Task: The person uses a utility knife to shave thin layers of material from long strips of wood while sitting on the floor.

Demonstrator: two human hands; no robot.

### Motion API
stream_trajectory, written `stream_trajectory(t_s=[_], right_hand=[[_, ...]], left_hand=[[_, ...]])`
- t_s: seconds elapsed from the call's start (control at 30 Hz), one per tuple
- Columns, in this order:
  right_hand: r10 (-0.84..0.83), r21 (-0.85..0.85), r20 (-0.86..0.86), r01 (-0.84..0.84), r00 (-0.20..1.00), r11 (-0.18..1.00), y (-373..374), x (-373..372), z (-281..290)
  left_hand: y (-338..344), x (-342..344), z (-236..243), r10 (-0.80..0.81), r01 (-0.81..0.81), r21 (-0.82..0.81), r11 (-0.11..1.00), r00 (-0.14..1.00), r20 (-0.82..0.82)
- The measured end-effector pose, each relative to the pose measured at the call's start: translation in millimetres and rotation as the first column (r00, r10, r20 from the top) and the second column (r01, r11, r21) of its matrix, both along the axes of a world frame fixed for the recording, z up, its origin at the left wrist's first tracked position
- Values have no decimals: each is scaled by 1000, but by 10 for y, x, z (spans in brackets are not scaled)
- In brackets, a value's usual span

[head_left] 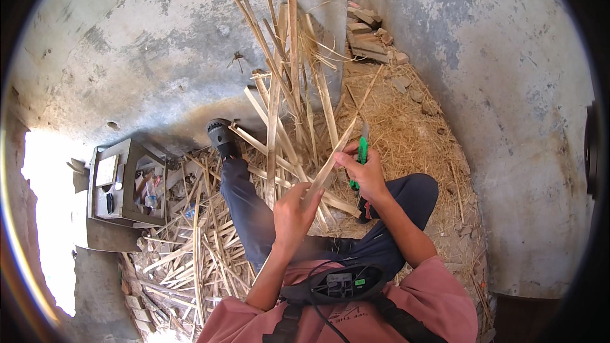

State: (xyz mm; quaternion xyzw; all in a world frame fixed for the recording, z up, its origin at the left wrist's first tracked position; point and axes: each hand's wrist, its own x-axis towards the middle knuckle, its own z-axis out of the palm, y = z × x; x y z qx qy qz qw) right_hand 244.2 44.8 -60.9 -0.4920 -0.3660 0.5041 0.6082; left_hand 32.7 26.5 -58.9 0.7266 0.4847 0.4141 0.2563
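My left hand (pixel 293 217) is closed around the lower end of a pale, flat bamboo strip (pixel 328 166), which slants up and away to the right. My right hand (pixel 363 168) holds a green utility knife (pixel 363 150) with its blade pointing away from me. The thumb and fingertips of that same hand also touch the strip partway along its length. The knife blade stands beside the strip's far part, and I cannot tell whether the two touch.
Long bamboo strips (pixel 273 133) lean against the wall ahead, beyond my seated legs. Cut strips (pixel 197 260) litter the floor at left, near a small open cabinet (pixel 130 216). Shavings (pixel 406 133) cover the floor at right; broken bricks (pixel 368 44) lie in the corner.
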Motion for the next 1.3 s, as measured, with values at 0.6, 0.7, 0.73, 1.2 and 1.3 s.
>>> stream_trajectory(t_s=[0.6,0.7,0.73,1.2,1.3], right_hand=[[-287,80,-183,305,940,949,38,318,68],[-343,82,-236,370,909,925,47,427,117],[-357,85,-252,388,900,918,50,462,129],[-402,247,58,377,914,893,-19,440,294],[-165,404,99,112,981,908,-63,335,107]], left_hand=[[-70,-520,300,-74,65,-58,996,983,-168],[-50,-778,477,-60,65,6,998,959,-277],[-48,-861,504,-42,50,20,999,951,-306],[-114,-831,404,-92,84,-170,982,995,-40],[-172,-672,431,-37,41,-197,980,999,27]])
